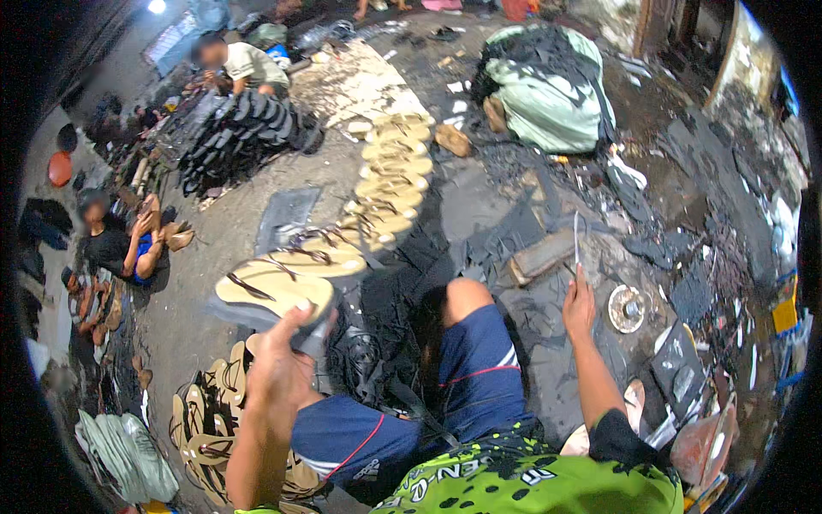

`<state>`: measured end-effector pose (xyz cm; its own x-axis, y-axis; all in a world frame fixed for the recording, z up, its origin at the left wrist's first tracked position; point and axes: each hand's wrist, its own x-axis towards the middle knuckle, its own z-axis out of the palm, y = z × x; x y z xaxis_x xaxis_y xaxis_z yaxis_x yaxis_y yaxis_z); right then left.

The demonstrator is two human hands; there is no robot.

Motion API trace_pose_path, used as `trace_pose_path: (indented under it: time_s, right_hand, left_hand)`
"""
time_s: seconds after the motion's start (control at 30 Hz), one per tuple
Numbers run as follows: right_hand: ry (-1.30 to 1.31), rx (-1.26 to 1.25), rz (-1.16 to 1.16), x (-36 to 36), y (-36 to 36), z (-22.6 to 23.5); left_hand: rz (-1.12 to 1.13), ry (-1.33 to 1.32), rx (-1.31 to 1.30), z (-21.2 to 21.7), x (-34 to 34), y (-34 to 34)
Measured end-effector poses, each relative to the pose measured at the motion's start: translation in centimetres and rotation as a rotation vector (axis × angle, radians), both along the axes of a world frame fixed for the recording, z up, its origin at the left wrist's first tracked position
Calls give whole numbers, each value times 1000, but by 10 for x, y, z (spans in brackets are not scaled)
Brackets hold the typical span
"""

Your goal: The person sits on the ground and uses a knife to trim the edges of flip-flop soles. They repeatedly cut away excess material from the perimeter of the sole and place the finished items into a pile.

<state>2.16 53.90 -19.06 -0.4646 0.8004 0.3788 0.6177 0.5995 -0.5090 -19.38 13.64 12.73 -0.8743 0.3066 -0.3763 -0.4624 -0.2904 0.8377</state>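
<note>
My left hand (287, 364) grips a cream flip-flop (265, 289) with dark brown straps and a dark sole, its thumb pressed on the near end of the footbed. Beyond it, a long curved row of similar flip-flops (396, 176) runs away from me over the ground, the closest one right behind the held one. Off to the right, my right hand (580, 304) is closed around a slim, pale metal knife (576, 240) that points away from me. A wooden block (548, 257) lies just left of the knife.
More flip-flops (210, 420) are heaped by my left side. A round metal lid (627, 308) sits right of my right hand. Black rubber scraps (497, 231) cover the ground ahead. Farther off are a green sack (556, 103), stacked black soles (240, 137) and two seated people (253, 67).
</note>
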Motion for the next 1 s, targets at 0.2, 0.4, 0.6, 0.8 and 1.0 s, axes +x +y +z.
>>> trace_pose_path:
  time_s: [0.2,0.4,0.6,0.8,1.0]
  right_hand:
    - [504,-1197,173,-70,-108,123]
    - [239,-1208,289,-221,-73,73]
    - [74,-1309,380,-310,-59,12]
    - [82,-1048,446,-310,-66,22]
    - [114,-905,363,-237,-22,60]
  left_hand:
    - [-177,-90,35,-16,85,-29]
    - [-21,-232,141,-17,135,-54]
    - [127,-273,146,-23,151,-82]
    - [395,-424,152,-51,155,-114]
    - [309,-445,149,-93,158,-143]
